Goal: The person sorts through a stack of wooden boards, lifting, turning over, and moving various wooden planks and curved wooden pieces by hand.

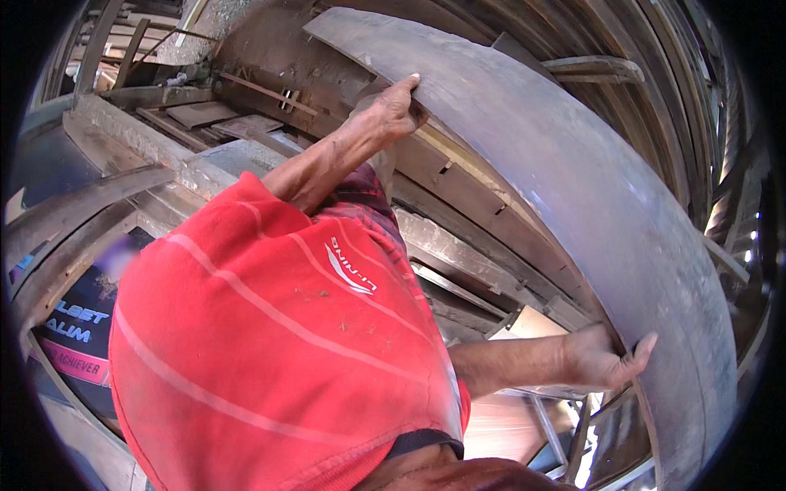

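A long, wide grey-brown board (557,164) sweeps across the head view from the top middle to the lower right, its edges looking bowed. Toward its far end, my left hand (389,113) grips the near edge, thumb up beside it and fingers partly hidden beneath. Lower down, my right hand (606,358) holds the same edge. Its thumb rests against the board's face while its fingers curl out of sight behind. Between my forearms and the board lie timber pieces (475,204) with small dark notches.
Long planks (630,106) are stacked beyond the board, with a short timber piece (594,69) jutting out. Wooden frame members (90,204) and a dark printed banner (82,335) are on the left. Flat wood offcuts (196,114) lie at the far left.
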Tool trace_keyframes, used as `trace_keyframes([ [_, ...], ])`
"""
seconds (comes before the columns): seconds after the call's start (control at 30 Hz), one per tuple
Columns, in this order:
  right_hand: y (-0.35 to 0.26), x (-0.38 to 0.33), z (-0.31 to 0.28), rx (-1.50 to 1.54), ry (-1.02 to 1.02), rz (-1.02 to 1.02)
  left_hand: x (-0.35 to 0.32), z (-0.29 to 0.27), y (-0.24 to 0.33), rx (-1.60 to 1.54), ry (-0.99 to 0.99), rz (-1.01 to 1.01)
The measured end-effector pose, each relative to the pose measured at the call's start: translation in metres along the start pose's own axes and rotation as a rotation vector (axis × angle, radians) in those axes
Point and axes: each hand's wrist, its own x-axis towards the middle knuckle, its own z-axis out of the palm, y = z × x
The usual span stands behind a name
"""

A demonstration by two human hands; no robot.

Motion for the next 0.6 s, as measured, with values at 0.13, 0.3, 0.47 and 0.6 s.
trace_keyframes([
  [0.13,0.023,-0.017,0.019,0.073,-0.203,0.207,0.059,-0.043,0.004,-0.166,0.024,-0.031],
  [0.3,0.046,-0.048,0.052,0.075,-0.425,0.235,0.107,-0.079,0.002,-0.271,0.079,-0.080],
  [0.47,0.065,-0.065,0.063,0.030,-0.597,0.239,0.136,-0.084,-0.008,-0.327,0.097,-0.033],
  [0.6,0.068,-0.086,0.073,-0.027,-0.708,0.240,0.183,-0.118,-0.010,-0.321,0.082,-0.003],
])
